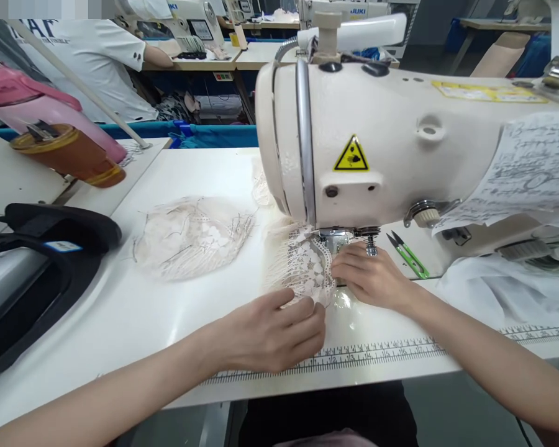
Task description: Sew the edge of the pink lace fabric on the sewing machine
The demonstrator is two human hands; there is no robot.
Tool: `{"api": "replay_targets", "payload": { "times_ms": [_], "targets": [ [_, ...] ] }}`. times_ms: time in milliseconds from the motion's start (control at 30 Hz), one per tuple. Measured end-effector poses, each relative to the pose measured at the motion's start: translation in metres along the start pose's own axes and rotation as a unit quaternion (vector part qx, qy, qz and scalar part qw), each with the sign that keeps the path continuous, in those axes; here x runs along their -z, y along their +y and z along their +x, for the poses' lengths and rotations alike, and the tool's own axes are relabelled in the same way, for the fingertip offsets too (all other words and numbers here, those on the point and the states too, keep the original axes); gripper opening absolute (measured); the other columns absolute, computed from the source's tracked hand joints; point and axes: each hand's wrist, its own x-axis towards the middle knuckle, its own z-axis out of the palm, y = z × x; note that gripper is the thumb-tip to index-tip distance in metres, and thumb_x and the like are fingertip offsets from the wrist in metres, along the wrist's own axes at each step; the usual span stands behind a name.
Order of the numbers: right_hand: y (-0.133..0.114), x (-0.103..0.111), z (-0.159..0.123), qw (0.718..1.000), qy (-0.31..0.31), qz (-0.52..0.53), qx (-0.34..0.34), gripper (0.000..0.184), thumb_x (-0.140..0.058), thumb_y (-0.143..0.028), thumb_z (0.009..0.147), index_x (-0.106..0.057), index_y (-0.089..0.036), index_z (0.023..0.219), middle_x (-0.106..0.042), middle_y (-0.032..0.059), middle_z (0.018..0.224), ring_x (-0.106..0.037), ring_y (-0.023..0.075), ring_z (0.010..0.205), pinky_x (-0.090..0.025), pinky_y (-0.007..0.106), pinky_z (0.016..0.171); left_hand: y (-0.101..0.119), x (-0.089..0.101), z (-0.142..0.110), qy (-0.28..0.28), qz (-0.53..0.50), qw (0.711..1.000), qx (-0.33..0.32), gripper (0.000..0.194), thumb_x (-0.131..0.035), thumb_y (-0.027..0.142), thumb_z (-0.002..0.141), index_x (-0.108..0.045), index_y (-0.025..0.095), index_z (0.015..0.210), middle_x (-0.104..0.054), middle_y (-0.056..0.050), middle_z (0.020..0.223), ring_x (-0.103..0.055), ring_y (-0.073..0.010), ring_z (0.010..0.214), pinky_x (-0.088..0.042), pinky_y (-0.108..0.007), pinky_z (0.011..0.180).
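A cream sewing machine [400, 143] stands on the white table [168, 298]. Under its presser foot [340, 239] lies a piece of white fringed lace [307, 264]. My left hand [274, 332] has its fingers curled and pinches the lace's near edge. My right hand [370, 276] rests on the lace's right edge just in front of the foot, fingers together and pressing the fabric down.
A pile of sheer lace pieces [190, 236] lies to the left. Green thread snips [407, 254] lie right of the needle. A ruler strip [377, 354] runs along the table's front edge. A black tray [37, 261] and bottles [60, 133] sit at the left. Another person [102, 62] works behind.
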Motion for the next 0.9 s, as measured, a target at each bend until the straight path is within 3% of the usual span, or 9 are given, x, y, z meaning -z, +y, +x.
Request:
{"api": "replay_targets", "payload": {
  "times_ms": [100,233,367,433,500,600,733,833,900],
  "targets": [
    [0.002,0.000,-0.001,0.999,-0.006,0.031,-0.012,0.032,-0.038,0.001,0.079,-0.063,-0.019,0.085,-0.069,-0.0004,0.084,-0.059,0.0132,0.077,-0.040,0.026,0.061,0.017,0.007,-0.010,-0.069,0.033,0.997,0.018,0.018,-0.052,0.013,0.089,-0.066,0.018,0.098,-0.066,-0.007,0.109,-0.059,-0.0199,0.095,-0.048,-0.029,0.065],
    [0.002,0.004,-0.001,0.998,-0.015,0.062,-0.024,0.032,-0.038,-0.004,0.074,-0.061,-0.018,0.092,-0.069,0.0011,0.088,-0.057,0.0143,0.074,-0.037,0.028,0.060,0.026,0.008,-0.015,-0.033,-0.033,0.986,0.159,0.026,-0.040,0.003,0.088,-0.060,0.014,0.100,-0.067,-0.010,0.101,-0.063,-0.0188,0.089,-0.048,-0.026,0.059],
    [-0.002,0.004,-0.001,0.997,-0.044,0.060,-0.034,0.033,-0.047,-0.018,0.073,-0.057,-0.015,0.105,-0.067,0.0051,0.090,-0.057,0.0196,0.082,-0.036,0.030,0.063,0.009,0.019,-0.007,-0.030,-0.186,0.900,0.394,0.020,-0.031,0.019,0.098,-0.051,0.016,0.100,-0.065,-0.002,0.077,-0.060,-0.0121,0.055,-0.042,-0.021,0.044],
    [-0.004,0.001,0.000,0.997,-0.044,0.043,-0.053,0.028,-0.051,-0.023,0.078,-0.056,-0.016,0.105,-0.066,0.0046,0.086,-0.058,0.0198,0.084,-0.035,0.029,0.062,-0.002,0.024,-0.003,-0.045,-0.233,0.864,0.445,0.021,-0.034,0.033,0.099,-0.050,0.018,0.098,-0.064,0.001,0.070,-0.058,-0.0123,0.049,-0.041,-0.022,0.043],
    [-0.005,-0.003,0.001,0.997,-0.030,0.027,-0.062,0.016,-0.048,-0.020,0.085,-0.058,-0.018,0.098,-0.066,0.0025,0.081,-0.059,0.0177,0.082,-0.035,0.029,0.063,-0.011,0.024,0.000,-0.068,-0.256,0.864,0.429,0.024,-0.044,0.041,0.095,-0.050,0.020,0.103,-0.067,-0.002,0.081,-0.064,-0.0158,0.061,-0.045,-0.023,0.049],
    [-0.003,-0.006,0.001,0.998,-0.017,0.025,-0.052,0.017,-0.042,-0.015,0.090,-0.059,-0.019,0.091,-0.066,0.0003,0.080,-0.060,0.0149,0.080,-0.036,0.029,0.068,-0.017,0.017,0.003,-0.099,-0.256,0.884,0.378,0.023,-0.047,0.035,0.093,-0.052,0.020,0.109,-0.068,-0.005,0.097,-0.067,-0.0176,0.072,-0.047,-0.025,0.055],
    [-0.005,-0.003,0.002,0.998,0.005,0.051,-0.041,0.015,-0.047,-0.026,0.090,-0.058,-0.018,0.096,-0.067,0.0022,0.086,-0.060,0.0168,0.084,-0.039,0.031,0.072,-0.018,0.006,0.008,-0.050,-0.249,0.895,0.366,0.024,-0.037,0.027,0.098,-0.060,0.017,0.096,-0.065,-0.002,0.082,-0.060,-0.0111,0.060,-0.042,-0.022,0.052],
    [-0.010,-0.003,0.006,0.997,0.023,0.054,-0.050,0.029,-0.055,-0.041,0.085,-0.058,-0.016,0.100,-0.067,0.0046,0.092,-0.059,0.0202,0.091,-0.040,0.032,0.071,-0.017,0.003,0.013,-0.008,-0.216,0.914,0.343,0.033,-0.039,0.030,0.099,-0.062,0.016,0.080,-0.059,0.001,0.065,-0.053,-0.0086,0.052,-0.037,-0.021,0.048],
    [-0.013,-0.005,0.009,0.997,0.039,0.037,-0.048,0.017,-0.053,-0.030,0.085,-0.060,-0.017,0.094,-0.067,0.0028,0.090,-0.059,0.0183,0.088,-0.040,0.031,0.071,-0.016,0.003,0.014,0.010,-0.168,0.936,0.309,0.037,-0.040,0.028,0.099,-0.061,0.015,0.072,-0.055,0.002,0.058,-0.050,-0.0085,0.048,-0.035,-0.021,0.045]
  ]
}}
